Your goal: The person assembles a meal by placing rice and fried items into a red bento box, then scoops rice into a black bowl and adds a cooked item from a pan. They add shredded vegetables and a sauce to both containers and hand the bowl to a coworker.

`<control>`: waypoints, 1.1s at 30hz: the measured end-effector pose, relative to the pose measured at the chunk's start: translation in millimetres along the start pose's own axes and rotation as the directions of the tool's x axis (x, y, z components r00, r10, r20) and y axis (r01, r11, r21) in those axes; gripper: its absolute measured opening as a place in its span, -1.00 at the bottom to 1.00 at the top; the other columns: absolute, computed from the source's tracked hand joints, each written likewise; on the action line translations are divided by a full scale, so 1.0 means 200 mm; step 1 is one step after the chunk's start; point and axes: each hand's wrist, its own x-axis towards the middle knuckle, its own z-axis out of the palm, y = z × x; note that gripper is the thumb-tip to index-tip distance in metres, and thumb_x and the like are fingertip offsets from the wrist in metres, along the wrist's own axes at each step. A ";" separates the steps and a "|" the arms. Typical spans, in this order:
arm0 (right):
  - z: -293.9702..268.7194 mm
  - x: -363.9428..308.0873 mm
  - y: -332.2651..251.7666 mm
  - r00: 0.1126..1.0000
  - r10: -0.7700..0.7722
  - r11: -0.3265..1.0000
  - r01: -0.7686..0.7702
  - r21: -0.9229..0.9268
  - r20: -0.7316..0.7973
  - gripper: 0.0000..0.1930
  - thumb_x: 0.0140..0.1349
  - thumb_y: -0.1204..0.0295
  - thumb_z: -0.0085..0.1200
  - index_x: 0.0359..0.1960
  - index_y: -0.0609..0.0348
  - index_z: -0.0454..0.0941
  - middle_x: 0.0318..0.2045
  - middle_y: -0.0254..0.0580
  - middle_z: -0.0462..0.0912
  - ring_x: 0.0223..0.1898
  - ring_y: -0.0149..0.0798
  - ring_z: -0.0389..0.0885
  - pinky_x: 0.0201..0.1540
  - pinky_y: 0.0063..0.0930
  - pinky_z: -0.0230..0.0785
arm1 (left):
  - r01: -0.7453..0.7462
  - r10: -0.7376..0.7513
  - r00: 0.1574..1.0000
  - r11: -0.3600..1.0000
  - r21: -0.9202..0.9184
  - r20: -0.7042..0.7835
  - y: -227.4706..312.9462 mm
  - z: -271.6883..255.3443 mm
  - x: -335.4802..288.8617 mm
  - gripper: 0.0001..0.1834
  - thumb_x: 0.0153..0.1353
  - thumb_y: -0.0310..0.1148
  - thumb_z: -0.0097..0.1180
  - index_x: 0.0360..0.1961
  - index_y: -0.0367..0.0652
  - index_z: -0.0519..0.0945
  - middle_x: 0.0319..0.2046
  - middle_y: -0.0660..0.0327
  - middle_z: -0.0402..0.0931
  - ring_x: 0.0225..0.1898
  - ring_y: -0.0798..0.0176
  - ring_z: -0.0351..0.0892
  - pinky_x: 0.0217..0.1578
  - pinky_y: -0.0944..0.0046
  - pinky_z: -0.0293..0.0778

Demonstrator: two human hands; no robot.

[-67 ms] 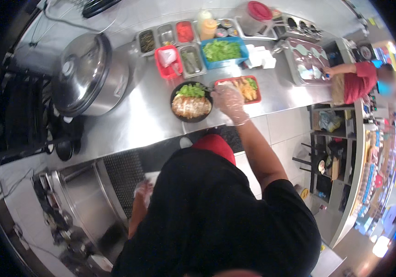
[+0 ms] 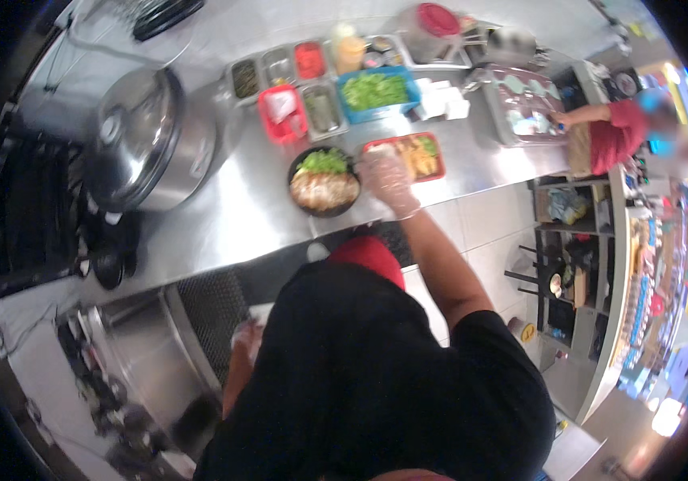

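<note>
A black round bowl sits on the steel counter, holding green lettuce and a browned, pale-topped food. My right hand, in a clear plastic glove, is beside the bowl's right rim with its fingers curled in. What they hold, if anything, is hidden. Just right of that hand is a red tray with yellowish fried-looking pieces and some greens; the hand covers its left end. Low at my left side hangs my gloved left hand, close to something white; its fingers are blurred.
Behind the bowl stand a blue tub of shredded lettuce, a red tub and several steel food pans. A large lidded steel pot occupies the left. At the right, a co-worker's hand reaches to a steel tray.
The whole view has shifted slightly. My right fingertips sit a little lower along the bowl's right rim than before. My left hand looks nearly unchanged.
</note>
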 end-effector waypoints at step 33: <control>-0.34 -0.13 -0.27 0.937 0.346 0.894 -0.345 0.286 0.051 -0.70 0.39 0.21 0.06 -0.08 0.20 0.61 -0.13 0.13 0.68 -0.04 0.22 0.65 0.05 0.06 0.47 | 0.433 -0.342 0.895 0.820 -0.374 0.286 0.48 -0.27 0.71 -0.64 0.39 -0.13 0.11 0.04 -0.14 0.63 -0.21 0.06 0.63 -0.25 -0.03 0.63 -0.25 -0.01 0.55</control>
